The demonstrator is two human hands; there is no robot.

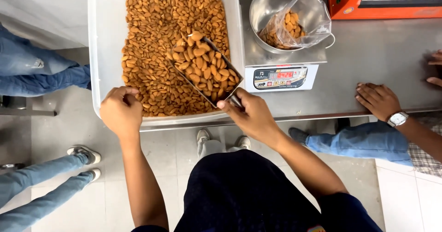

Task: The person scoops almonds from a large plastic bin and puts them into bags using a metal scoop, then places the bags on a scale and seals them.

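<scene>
1 bin (107, 52), 1 scoop (205, 70), 1 bowl (271, 1), 1 scale (281, 77)

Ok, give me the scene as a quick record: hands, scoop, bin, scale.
left hand: grips the near rim of the bin
right hand: holds the scoop handle
scoop: metal, heaped with almonds, over the bin
bin: white, full of almonds
scale: steel bowl on top, holding a clear bag partly filled with almonds
other person's hand: flat on the table

L hand (121, 111) sits knuckles up w/ fingers curled into a loose fist, forearm running straight down toward the body. R hand (251, 117) is closed tight in a grip, thumb on top, wrist angled up-left, w/ the forearm coming in bent from lower right.
</scene>
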